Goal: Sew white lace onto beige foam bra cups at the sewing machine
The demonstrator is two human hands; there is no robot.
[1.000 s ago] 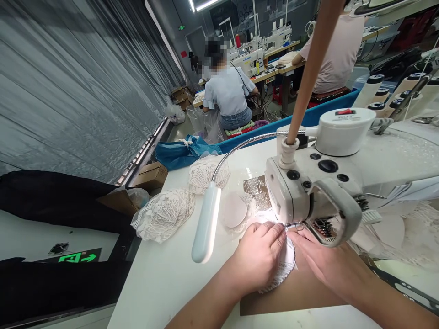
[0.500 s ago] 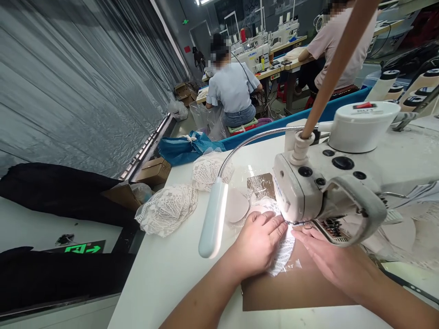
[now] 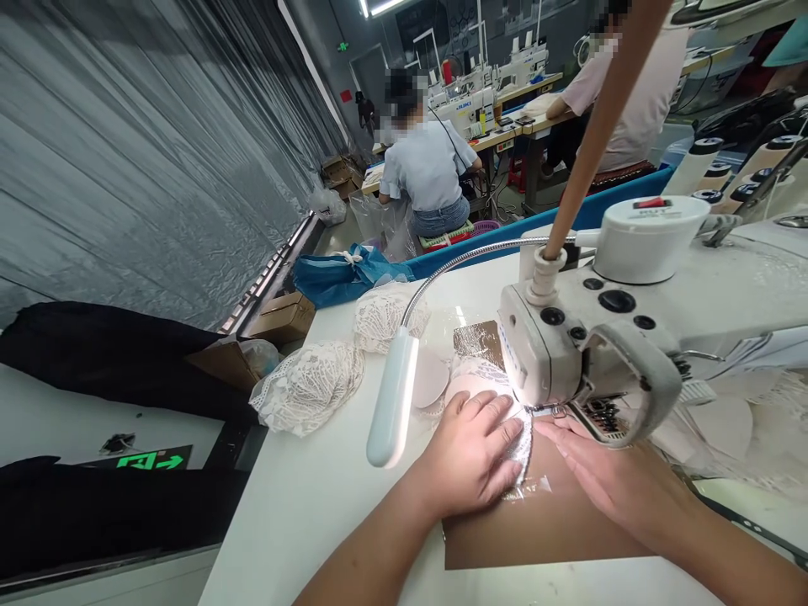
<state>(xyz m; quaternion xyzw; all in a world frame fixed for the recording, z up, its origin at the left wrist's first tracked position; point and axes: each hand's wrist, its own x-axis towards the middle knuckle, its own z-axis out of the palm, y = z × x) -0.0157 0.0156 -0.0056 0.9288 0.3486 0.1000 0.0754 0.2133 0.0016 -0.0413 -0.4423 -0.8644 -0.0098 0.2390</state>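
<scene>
My left hand [image 3: 475, 454] lies flat with its fingers spread on a white lace cup piece [image 3: 518, 450], left of the needle area of a white sewing machine [image 3: 546, 353]. My right hand [image 3: 597, 467] rests on the brown plate [image 3: 549, 522], its fingers stretched toward the presser foot at the lace's right edge; it holds nothing that I can see. Part of the lace runs under the machine head. A pale cup [image 3: 431, 380] lies left of the lace.
A lit lamp [image 3: 392, 400] on a bendy neck hangs left of my hands. Lace cup stacks [image 3: 309, 387] lie at the table's left. More lace [image 3: 757, 429] is at right. Two seated people work at machines beyond the blue cloth edge [image 3: 492, 236].
The lace piece has turned and shifted under my left hand, whose fingers are now more spread. My right hand has barely moved. The machine appears slightly further left in view.
</scene>
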